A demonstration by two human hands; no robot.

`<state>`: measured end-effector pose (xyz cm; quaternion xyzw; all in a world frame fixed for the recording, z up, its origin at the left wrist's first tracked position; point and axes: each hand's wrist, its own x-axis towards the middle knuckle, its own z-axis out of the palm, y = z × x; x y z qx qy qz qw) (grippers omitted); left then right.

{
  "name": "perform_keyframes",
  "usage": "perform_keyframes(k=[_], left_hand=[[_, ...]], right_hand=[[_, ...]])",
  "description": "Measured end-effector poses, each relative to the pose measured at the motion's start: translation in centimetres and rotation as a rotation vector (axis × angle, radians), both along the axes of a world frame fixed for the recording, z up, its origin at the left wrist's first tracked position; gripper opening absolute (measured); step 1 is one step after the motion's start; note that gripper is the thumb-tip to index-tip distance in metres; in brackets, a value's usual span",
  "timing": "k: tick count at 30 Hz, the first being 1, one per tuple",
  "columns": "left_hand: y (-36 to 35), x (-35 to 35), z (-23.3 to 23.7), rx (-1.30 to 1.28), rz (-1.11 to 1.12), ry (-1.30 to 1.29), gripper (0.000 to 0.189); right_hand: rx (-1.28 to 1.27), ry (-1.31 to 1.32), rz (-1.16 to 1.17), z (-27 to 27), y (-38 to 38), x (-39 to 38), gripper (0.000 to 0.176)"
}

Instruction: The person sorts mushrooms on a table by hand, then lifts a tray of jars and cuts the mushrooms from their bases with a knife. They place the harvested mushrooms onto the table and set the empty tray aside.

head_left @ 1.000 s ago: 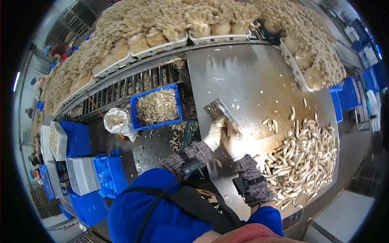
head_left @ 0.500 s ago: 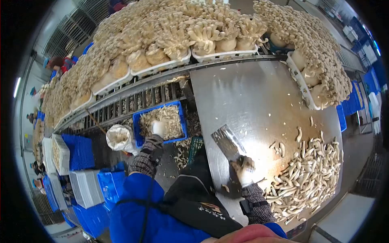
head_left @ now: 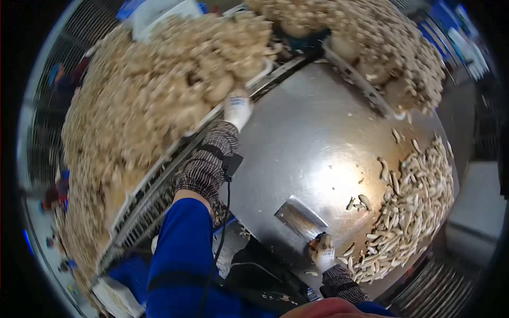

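Mushrooms [head_left: 416, 206] lie loose on counter [head_left: 281, 127], right; clusters [head_left: 154, 90], left, uncut. Right hand [head_left: 324, 255]: fingers closed round cleaver [head_left: 299, 218]. Left hand [head_left: 238, 110]: at clusters, fingers' opening and hold unclear.

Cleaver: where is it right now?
In the head view, the cleaver is low, just right of centre, held in the right hand over the steel table, left of the loose mushroom pile.

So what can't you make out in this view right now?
All in the head view:
- Left hand: fingers blurred against the mushroom clusters; can't tell whether they grip.
- Handle of the cleaver: hidden by the right hand.
- Far mushroom clusters: cut off by the top edge.
- People at far left: too small and blurred to tell what they hold.
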<state>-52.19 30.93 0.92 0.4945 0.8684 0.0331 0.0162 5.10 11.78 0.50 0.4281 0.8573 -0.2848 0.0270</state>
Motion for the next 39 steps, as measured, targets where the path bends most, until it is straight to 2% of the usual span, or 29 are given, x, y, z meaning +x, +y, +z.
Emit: perform_keyframes(k=[2,4,5,6,8,9,10,12,14,15,16,18,20,22,23,24,25,26,27,28,30,31,32,33,34,36,37,38,39], left_hand=[[2.8,-1.0,-2.1,0.180,-0.009,0.105,0.035],[5.1,-1.9,-2.1,0.083,0.045,-0.042,0.035],[6.0,-3.6,-4.1,0.043,0.083,-0.103,0.034],[7.0,-4.7,-4.9,0.005,0.116,-0.162,0.034],[7.8,-5.9,-6.3,0.018,0.113,-0.135,0.034],[8.2,-6.4,-6.8,-0.015,0.108,-0.081,0.035],[8.6,-5.8,-5.5,-0.011,0.118,-0.097,0.039],[8.3,-6.9,-6.4,0.034,0.097,-0.001,0.045],[7.6,-5.5,-3.2,-0.005,0.131,-0.026,0.051],[7.4,-4.7,-1.5,-0.039,0.172,-0.062,0.052],[6.5,-5.1,-2.1,0.027,0.101,-0.003,0.056],[5.0,-1.6,1.5,-0.021,0.078,-0.204,0.062],[2.1,3.0,3.7,0.100,-0.021,-0.267,0.055],[-1.8,6.6,3.1,-0.095,-0.141,-0.235,0.049],[-4.1,8.8,2.8,-0.170,-0.107,-0.367,0.044],[-6.4,11.4,3.2,-0.243,-0.103,-0.287,0.045],[-9.6,13.5,2.8,0.039,-0.440,0.170,0.044],[-13.5,14.4,-1.5,-0.126,-0.399,-0.392,0.047],[-17.6,16.2,0.3,-0.087,-0.649,0.213,0.048],[-20.2,16.7,0.5,-0.094,-0.646,0.081,0.048],[-24.8,16.2,0.0,-0.176,-0.563,-0.307,0.048],[-27.0,15.9,-0.3,-0.211,-0.500,-0.444,0.048],[-29.1,15.4,-0.5,-0.235,-0.434,-0.572,0.048],[-31.5,15.2,-0.8,-0.237,-0.351,-0.720,0.048],[-33.5,14.7,-1.1,-0.164,-0.201,-1.028,0.049],[-39.3,13.9,-2.3,0.405,0.428,-2.311,0.049],[-41.8,14.5,-1.8,0.526,0.455,-2.491,0.049],[-44.0,15.2,-1.1,0.653,0.476,-2.663,0.049],[-45.2,16.1,-0.5,0.754,0.442,-2.813,0.049]], right_hand=[[-0.035,0.018,-0.189,-1.7,-0.3,0.2,0.053],[0.070,-0.014,-0.403,-2.4,0.2,0.2,0.054],[-0.113,-0.035,-0.515,-1.7,1.2,-0.2,0.057],[-0.100,-0.028,-0.565,-1.5,1.9,-0.2,0.057],[-0.272,-0.137,-0.511,-1.2,2.4,0.0,0.057],[-0.207,-0.162,-0.445,-2.1,1.9,0.4,0.057],[-0.196,-0.140,-0.506,-2.0,1.9,0.3,0.057],[-0.237,-0.155,-0.448,-0.7,2.7,-0.4,0.059],[-0.260,-0.142,-0.452,0.1,2.7,-0.7,0.062],[-0.214,-0.120,-0.463,-0.1,2.8,-0.8,0.057],[-0.171,-0.100,-0.467,-0.7,2.7,-0.9,0.053],[-0.162,-0.144,-0.378,-2.0,1.9,-1.0,0.053],[-0.130,-0.130,-0.444,-0.8,2.4,-1.4,0.052],[-0.077,-0.126,-0.407,-1.4,2.5,-0.9,0.052],[-0.173,-0.079,-0.463,-1.0,2.9,-0.8,0.050],[-0.268,-0.041,-0.527,-0.6,3.2,-0.3,0.048],[-0.277,-0.009,-0.520,-0.6,3.6,0.3,0.041],[-0.213,0.011,-0.546,0.4,3.8,0.4,0.033],[-0.202,-0.024,-0.597,0.4,3.7,0.9,0.036],[-0.194,-0.061,-0.653,0.1,3.2,1.4,0.039],[0.072,-0.305,-0.581,-1.5,1.9,3.3,0.055],[0.013,-0.201,-0.823,-1.5,2.3,3.0,0.064],[0.061,-0.099,-0.912,-0.8,3.7,2.4,0.055],[-0.141,0.063,-1.036,5.2,7.1,-1.2,0.045],[-0.052,0.465,-1.003,1.7,7.7,-0.2,0.034],[-0.045,0.623,-0.994,2.0,11.5,-2.4,0.028],[-0.069,0.706,-0.940,3.1,13.9,-4.2,0.029],[-0.232,0.568,-1.080,5.2,15.7,-5.8,0.035],[-0.283,0.594,-1.041,3.8,17.5,-6.3,0.037]])
